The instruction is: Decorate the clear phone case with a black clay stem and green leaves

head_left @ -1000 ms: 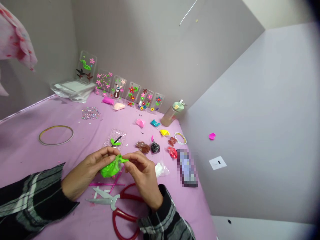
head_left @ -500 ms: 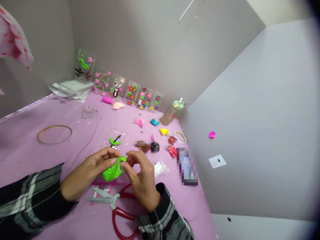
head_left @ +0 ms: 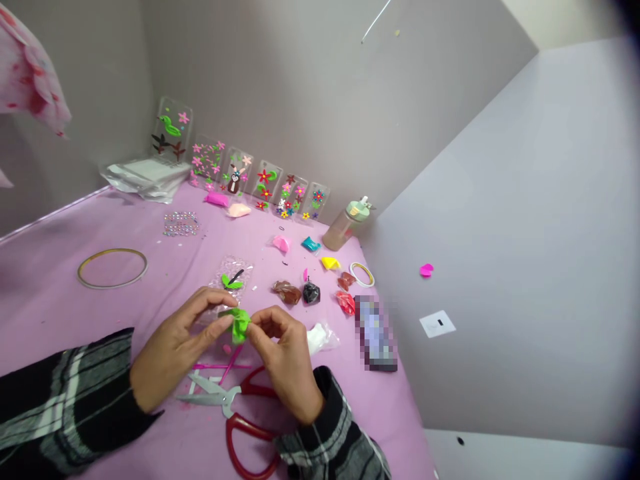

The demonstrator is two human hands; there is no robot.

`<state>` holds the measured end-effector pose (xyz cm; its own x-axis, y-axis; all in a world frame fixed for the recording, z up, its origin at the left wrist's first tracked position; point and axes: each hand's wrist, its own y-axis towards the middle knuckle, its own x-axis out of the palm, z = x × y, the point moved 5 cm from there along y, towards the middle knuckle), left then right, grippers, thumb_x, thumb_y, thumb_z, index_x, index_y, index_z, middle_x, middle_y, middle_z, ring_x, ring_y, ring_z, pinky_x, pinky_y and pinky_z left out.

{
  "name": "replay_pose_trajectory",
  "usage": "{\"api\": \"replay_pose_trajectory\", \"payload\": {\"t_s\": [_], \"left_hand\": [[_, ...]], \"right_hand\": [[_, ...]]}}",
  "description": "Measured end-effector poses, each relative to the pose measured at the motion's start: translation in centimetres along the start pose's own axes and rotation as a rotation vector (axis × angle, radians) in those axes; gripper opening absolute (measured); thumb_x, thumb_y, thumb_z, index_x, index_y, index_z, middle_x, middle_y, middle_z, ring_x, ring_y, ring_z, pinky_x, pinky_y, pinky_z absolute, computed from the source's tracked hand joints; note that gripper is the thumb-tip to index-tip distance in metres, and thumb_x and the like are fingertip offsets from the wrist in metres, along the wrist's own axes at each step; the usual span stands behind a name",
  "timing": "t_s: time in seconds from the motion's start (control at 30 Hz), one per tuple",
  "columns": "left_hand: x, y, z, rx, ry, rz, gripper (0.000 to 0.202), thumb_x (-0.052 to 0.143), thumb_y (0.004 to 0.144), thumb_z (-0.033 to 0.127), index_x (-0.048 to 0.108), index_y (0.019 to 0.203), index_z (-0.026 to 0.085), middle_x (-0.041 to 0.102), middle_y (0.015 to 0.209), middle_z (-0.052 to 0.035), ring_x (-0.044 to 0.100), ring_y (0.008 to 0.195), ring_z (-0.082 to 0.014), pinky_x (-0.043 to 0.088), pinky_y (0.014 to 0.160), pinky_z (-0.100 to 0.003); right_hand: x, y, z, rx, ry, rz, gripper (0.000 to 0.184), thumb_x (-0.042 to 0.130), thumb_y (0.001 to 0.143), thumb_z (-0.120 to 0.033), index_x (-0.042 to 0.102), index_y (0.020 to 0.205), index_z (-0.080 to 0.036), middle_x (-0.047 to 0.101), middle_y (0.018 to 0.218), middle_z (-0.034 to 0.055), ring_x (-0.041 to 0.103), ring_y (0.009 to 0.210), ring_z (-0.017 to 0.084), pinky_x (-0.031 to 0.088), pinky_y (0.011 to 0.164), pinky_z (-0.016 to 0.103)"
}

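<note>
Between my two hands is a bright green packet of modelling clay, its wrapping bunched up. My left hand pinches it from the left with thumb and fingers. From the other side my right hand grips its edge between thumb and forefinger. Just beyond my fingers lies a clear bubbled phone case with green and black leaf shapes on it. Under my hands rest scissors with red handles, blades apart, and thin pink sticks.
Decorated clear phone cases lean along the wall. Coloured clay packets lie across the pink tabletop. A bottle, a tape roll and a blurred phone are on the right; a large ring is left.
The green packet has been turned and gathered smaller between my fingers, uncovering more of the pink sticks below. Both hands still hold it. The view has shifted slightly.
</note>
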<state>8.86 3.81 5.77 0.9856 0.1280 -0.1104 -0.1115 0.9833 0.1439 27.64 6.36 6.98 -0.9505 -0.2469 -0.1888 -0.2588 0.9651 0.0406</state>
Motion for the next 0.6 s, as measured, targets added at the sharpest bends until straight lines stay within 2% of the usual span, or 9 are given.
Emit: {"api": "replay_pose_trajectory", "payload": {"t_s": [0.07,0.13,0.2,0.27,0.37,0.6], "left_hand": [[-0.3,-0.6,0.7,0.169,0.095,0.084,0.033,0.087,0.09,0.066,0.085,0.099,0.035,0.079,0.106,-0.0054,0.071,0.111,-0.0335,0.058,0.108,-0.044],[-0.2,-1.0,1.2,0.294,0.168,0.097,0.03,0.088,0.091,0.065,0.087,0.096,0.036,0.08,0.102,-0.0058,0.07,0.108,-0.0342,0.057,0.108,-0.046],[0.0,-0.9,1.4,0.355,0.192,0.08,0.026,0.085,0.095,0.061,0.087,0.096,0.036,0.081,0.1,-0.0058,0.071,0.106,-0.0337,0.056,0.107,-0.046],[0.2,-0.5,1.3,0.336,0.168,0.04,0.021,0.081,0.099,0.055,0.085,0.096,0.034,0.082,0.1,-0.0051,0.074,0.104,-0.0317,0.057,0.103,-0.042],[0.5,0.1,0.8,0.212,0.105,-0.045,0.018,0.079,0.099,0.05,0.083,0.096,0.033,0.083,0.103,-0.0039,0.077,0.103,-0.0287,0.059,0.098,-0.036],[0.8,0.3,0.4,0.024,0.009,-0.155,0.031,0.077,0.097,0.059,0.081,0.093,0.029,0.082,0.093,-0.0043,0.077,0.093,-0.0272,0.063,0.084,-0.031]], "right_hand": [[0.0,-0.1,-0.1,-0.01,-0.03,0.011,0.011,0.077,0.093,-0.027,0.073,0.083,-0.023,0.071,0.081,-0.0013,0.062,0.074,0.017,0.049,0.072,0.031],[0.1,-0.3,-0.3,-0.028,-0.055,-0.015,0.012,0.073,0.095,-0.027,0.073,0.084,-0.023,0.069,0.082,-0.0011,0.061,0.076,0.017,0.048,0.073,0.031],[0.2,-0.5,-0.6,-0.057,-0.091,-0.056,0.016,0.069,0.101,-0.029,0.074,0.087,-0.023,0.068,0.085,-0.0002,0.061,0.078,0.018,0.047,0.074,0.032],[0.3,-0.7,-1.0,-0.091,-0.141,-0.083,0.021,0.065,0.106,-0.032,0.075,0.09,-0.023,0.067,0.087,0.0007,0.06,0.081,0.018,0.046,0.076,0.032],[0.2,-0.8,-1.3,-0.116,-0.176,-0.115,0.026,0.06,0.11,-0.035,0.073,0.09,-0.023,0.067,0.09,0.0021,0.061,0.085,0.019,0.045,0.079,0.033],[0.3,-0.4,-0.2,0.054,0.034,-0.23,0.03,0.066,0.104,-0.049,0.065,0.089,-0.024,0.059,0.077,-0.0028,0.056,0.071,0.017,0.045,0.069,0.031]]}}
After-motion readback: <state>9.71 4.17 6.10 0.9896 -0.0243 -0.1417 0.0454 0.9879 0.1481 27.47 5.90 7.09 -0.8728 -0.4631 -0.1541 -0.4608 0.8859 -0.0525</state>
